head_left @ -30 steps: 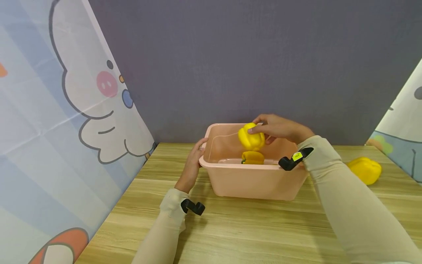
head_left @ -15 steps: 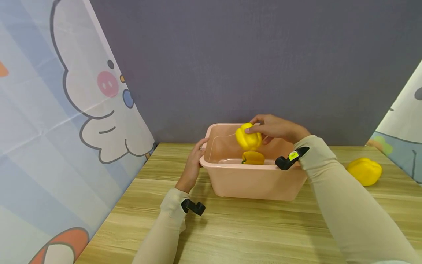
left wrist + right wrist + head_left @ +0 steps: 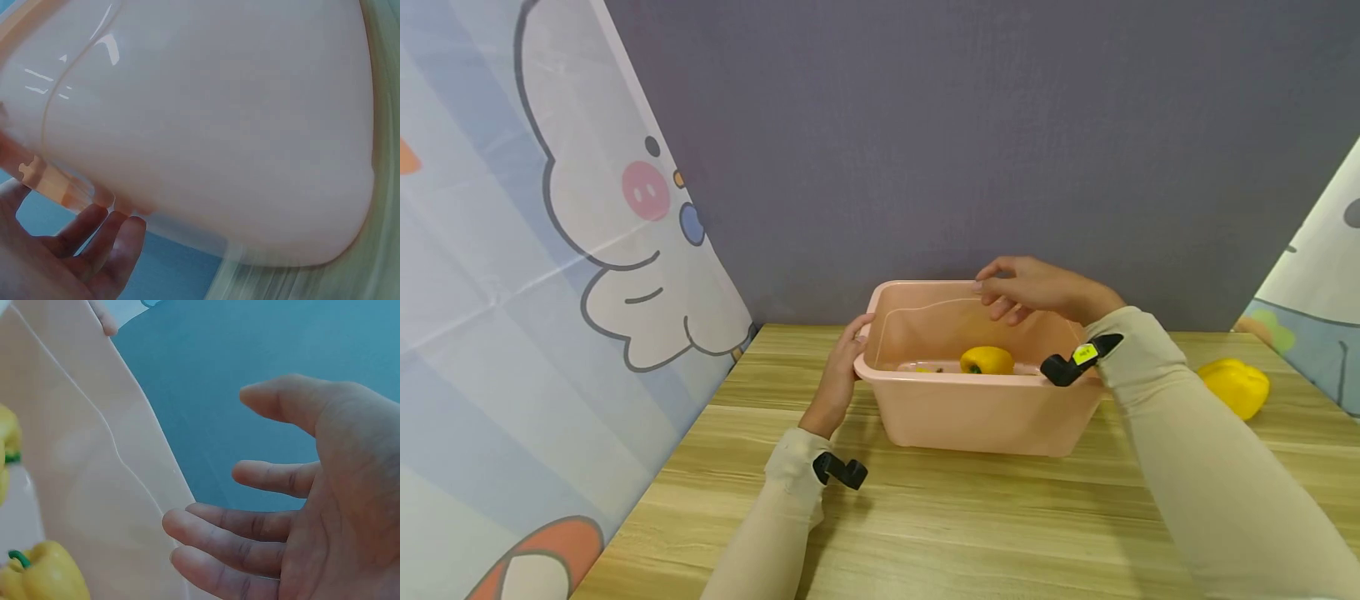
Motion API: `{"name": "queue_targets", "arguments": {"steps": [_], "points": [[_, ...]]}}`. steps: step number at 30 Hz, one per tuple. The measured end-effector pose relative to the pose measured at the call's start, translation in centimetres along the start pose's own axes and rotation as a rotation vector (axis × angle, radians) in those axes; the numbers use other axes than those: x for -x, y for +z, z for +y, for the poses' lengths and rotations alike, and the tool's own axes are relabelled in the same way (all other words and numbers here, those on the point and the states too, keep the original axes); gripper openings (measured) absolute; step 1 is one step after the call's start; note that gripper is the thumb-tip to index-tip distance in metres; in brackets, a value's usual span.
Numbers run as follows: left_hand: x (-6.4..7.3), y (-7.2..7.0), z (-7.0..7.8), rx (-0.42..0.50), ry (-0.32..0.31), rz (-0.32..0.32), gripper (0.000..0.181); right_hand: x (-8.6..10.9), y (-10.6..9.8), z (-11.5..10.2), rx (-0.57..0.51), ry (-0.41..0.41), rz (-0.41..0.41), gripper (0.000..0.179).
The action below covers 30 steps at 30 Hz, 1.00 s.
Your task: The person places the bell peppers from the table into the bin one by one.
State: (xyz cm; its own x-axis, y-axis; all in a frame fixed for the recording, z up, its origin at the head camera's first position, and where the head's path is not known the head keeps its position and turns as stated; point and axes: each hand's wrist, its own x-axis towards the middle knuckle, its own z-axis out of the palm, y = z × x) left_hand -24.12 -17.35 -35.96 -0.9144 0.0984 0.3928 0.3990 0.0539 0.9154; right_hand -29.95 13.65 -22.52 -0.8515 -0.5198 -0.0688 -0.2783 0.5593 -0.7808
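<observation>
A pink plastic tub (image 3: 977,412) stands on the table, with my left hand (image 3: 838,375) gripping the rim at its left end. In the left wrist view, the fingers (image 3: 128,250) curl under that rim. My right hand (image 3: 1037,287) is over the tub's back right part, its fingers spread and nothing in them. Inside the tub, one yellow bell pepper (image 3: 987,359) shows above the front wall. The right wrist view shows two in there: a whole-looking pepper (image 3: 53,575) with a green stem, and another pepper (image 3: 7,447) cut off by the frame edge.
Another yellow bell pepper (image 3: 1238,387) lies on the wooden table (image 3: 970,525) to the right of the tub, partly behind the right sleeve. A dark grey panel (image 3: 925,142) rises close behind the tub. A cartoon-print sheet (image 3: 490,250) borders the left side.
My right hand has let go of the yellow bell pepper, which is now down in the tub, and has shifted slightly right. My left hand has stayed on the rim.
</observation>
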Motion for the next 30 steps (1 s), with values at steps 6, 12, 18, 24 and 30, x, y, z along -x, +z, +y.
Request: {"name": "queue_targets", "arguments": {"steps": [6, 12, 18, 24, 30], "points": [[-0.2, -0.2, -0.1, 0.018, 0.013, -0.007, 0.051, 1.6, -1.4, 0.7, 0.011, -0.009, 0.02, 0.052], [-0.1, -0.5, -0.2, 0.016, 0.009, 0.0, 0.051, 2.6, -2.4, 1.8, 0.014, 0.001, 0.026, 0.053], [0.0, -0.7, 0.0, 0.012, 0.008, 0.017, 0.052, 4.0, -3.3, 2.8, -0.002, 0.003, 0.064, 0.055], [0.0, -0.6, 0.0, 0.019, 0.008, 0.016, 0.051, 5.5, -4.3, 4.2, -0.023, -0.019, 0.149, 0.055], [0.1, -0.7, -0.1, 0.017, 0.01, 0.016, 0.052, 6.8, -4.7, 5.7, -0.065, -0.053, 0.251, 0.053]]}}
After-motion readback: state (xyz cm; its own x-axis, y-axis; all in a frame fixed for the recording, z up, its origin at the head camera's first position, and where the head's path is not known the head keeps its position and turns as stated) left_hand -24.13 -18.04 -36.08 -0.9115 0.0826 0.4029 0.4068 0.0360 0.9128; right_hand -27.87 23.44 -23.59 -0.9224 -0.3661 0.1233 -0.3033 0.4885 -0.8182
